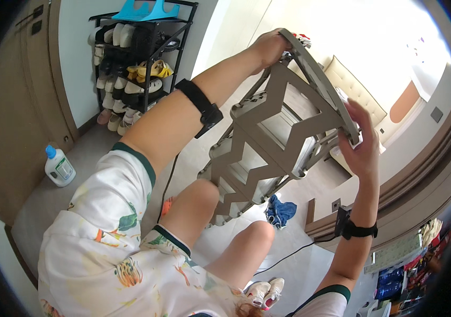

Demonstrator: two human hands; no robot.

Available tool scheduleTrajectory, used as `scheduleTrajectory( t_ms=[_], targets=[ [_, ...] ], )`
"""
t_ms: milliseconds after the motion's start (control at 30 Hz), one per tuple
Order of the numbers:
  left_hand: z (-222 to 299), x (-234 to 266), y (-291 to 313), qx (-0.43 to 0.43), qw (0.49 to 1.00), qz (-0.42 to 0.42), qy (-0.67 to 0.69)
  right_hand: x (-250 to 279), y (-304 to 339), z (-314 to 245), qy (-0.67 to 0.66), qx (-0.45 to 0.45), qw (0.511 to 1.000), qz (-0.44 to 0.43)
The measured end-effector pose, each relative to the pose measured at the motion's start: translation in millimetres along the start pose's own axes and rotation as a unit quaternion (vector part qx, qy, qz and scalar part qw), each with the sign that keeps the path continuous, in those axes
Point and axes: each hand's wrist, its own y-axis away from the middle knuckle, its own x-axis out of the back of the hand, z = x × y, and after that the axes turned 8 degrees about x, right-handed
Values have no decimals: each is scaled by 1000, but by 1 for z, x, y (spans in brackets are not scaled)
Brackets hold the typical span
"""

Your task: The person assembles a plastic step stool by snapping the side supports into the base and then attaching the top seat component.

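A grey-brown tiered rack (252,124) with zigzag side panels leans at a slant before me, its several levels running down toward my knees. My left hand (270,50) is closed around the far left end of its top rim (318,79). At the right end of that same rim, my right hand (361,140) grips with the thumb below and the fingers over the far side. Small red and white items (302,39) show just beyond the rim near my left hand; their kind is unclear. Each forearm wears a black strap with a small device.
A black shoe rack (149,79) full of shoes stands by the wall at the far left, a blue stool on top. A white bottle with a blue cap (60,166) is on the floor. Blue cloth (281,211), white shoes (265,292) and black cables lie around my legs.
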Motion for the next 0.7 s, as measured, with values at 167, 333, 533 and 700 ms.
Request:
scheduleTrajectory(
  t_ms=[167,333,533,700],
  targets=[
    [2,3,8,20,995,92,24,3,-10,6,111,-73,991,32],
    [-17,-17,81,-268,922,263,-97,10,-21,17,100,-98,990,26],
    [-45,-76,142,-205,966,155,-5,29,-13,42,41,-116,991,43],
    [-36,-72,126,-59,986,-2,156,34,-25,32,-14,-148,985,86]
  ],
)
